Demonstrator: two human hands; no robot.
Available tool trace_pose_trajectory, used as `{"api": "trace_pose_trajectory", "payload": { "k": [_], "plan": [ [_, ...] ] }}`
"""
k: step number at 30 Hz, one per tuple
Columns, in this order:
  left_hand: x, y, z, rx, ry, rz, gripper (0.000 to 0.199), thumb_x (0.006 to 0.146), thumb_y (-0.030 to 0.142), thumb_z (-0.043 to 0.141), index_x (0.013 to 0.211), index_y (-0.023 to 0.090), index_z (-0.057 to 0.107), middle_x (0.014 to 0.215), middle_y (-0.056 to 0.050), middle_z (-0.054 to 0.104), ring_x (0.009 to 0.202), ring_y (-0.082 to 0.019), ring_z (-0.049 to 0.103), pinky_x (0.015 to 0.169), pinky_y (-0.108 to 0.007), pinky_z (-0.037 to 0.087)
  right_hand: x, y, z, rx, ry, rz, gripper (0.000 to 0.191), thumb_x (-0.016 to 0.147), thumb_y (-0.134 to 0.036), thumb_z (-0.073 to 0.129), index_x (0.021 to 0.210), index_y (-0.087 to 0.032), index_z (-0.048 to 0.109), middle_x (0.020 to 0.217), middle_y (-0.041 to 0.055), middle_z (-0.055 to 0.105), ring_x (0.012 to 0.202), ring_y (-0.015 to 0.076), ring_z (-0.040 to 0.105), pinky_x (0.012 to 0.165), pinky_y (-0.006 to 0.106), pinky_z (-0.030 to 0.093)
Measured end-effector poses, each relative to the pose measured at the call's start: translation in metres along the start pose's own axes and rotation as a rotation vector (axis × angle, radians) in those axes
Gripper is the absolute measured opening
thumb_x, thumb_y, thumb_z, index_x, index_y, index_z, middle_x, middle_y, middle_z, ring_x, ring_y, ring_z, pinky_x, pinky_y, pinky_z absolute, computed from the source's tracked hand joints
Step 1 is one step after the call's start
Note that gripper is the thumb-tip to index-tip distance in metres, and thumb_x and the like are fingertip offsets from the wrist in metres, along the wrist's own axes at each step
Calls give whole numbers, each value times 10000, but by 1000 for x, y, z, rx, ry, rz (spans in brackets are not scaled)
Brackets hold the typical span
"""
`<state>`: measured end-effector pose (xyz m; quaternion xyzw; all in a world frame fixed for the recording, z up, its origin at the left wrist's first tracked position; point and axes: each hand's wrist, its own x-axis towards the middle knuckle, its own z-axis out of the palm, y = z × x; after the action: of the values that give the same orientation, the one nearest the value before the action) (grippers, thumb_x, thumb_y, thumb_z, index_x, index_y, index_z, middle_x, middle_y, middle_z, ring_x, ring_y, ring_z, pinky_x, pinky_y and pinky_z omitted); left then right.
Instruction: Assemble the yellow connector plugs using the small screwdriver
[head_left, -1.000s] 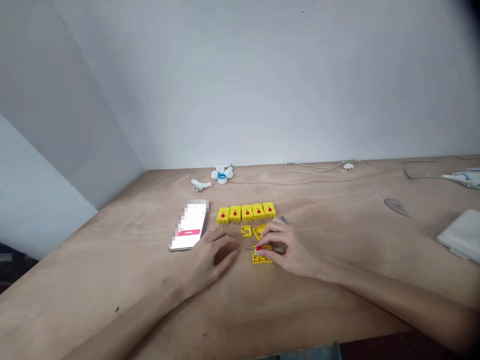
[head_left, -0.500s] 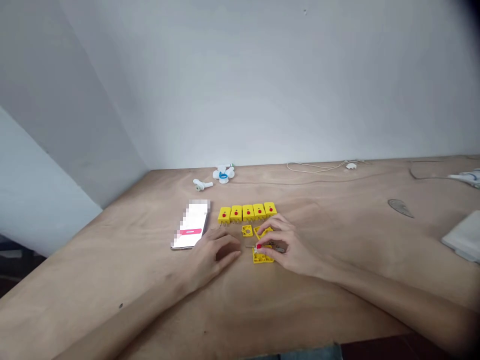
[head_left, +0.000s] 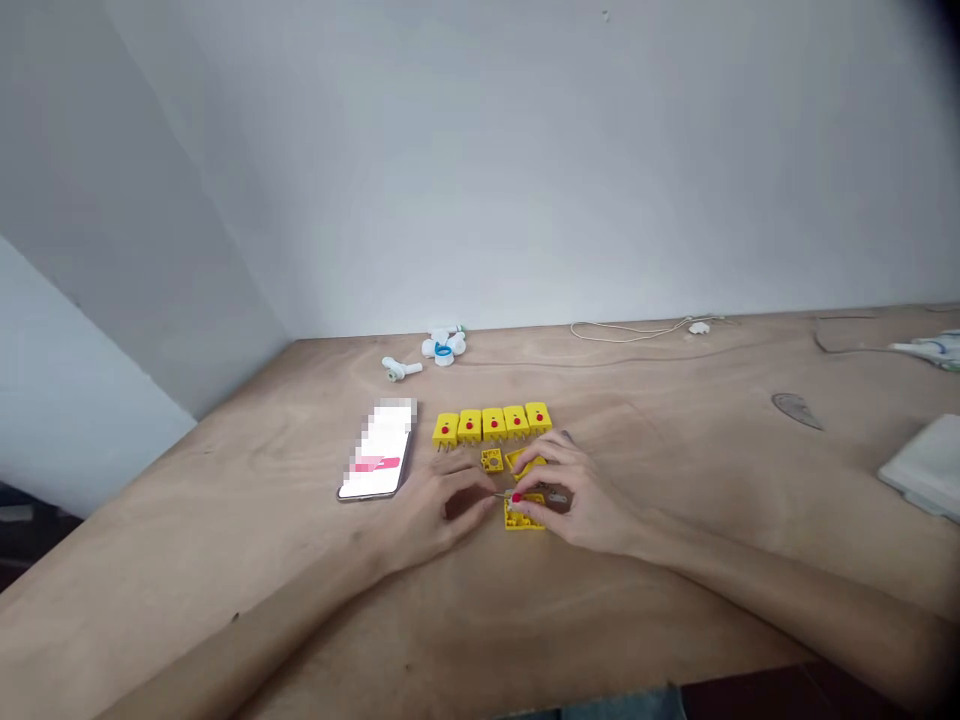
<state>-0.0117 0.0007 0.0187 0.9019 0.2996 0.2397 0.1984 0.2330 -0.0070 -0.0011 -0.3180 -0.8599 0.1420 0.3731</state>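
Observation:
My right hand is closed, thumb and fingertips on a small red button part at the upper left of an open yellow plug housing. From the left side my left hand pinches the thin metal pin that sticks out beside the red part. Just beyond the fingers lie a small square yellow piece and another yellow housing piece, partly hidden by my right hand. A small metal part shows under the right palm.
Several yellow plugs with red buttons stand in a row behind the hands. A phone lies to the left. White fittings, a thin white cord and a white box are further out on the wooden table.
My left hand has moved right, and its fingertips have closed on the metal pin. My right hand stays at the red button part. The view has shifted slightly.

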Motion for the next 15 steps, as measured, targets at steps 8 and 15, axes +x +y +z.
{"api": "trace_pose_trajectory", "payload": {
  "k": [8,15],
  "plan": [
    [-2,-5,5,-64,15,-10,143,997,267,576,909,206,670,934,-24,678,894,-190,624,826,-330,499,-1,-3,-3,-4,-72,16,67,877,-278,749,855,-226,713,989,36,701,959,212,610,898,415,458],
    [-2,-6,7,-63,-4,-37,145,1005,270,566,914,207,660,948,-23,679,905,-196,622,849,-342,498,-2,-3,-2,8,-96,29,112,896,-291,727,825,-205,718,888,39,678,892,201,602,816,371,482]
  ]
}}
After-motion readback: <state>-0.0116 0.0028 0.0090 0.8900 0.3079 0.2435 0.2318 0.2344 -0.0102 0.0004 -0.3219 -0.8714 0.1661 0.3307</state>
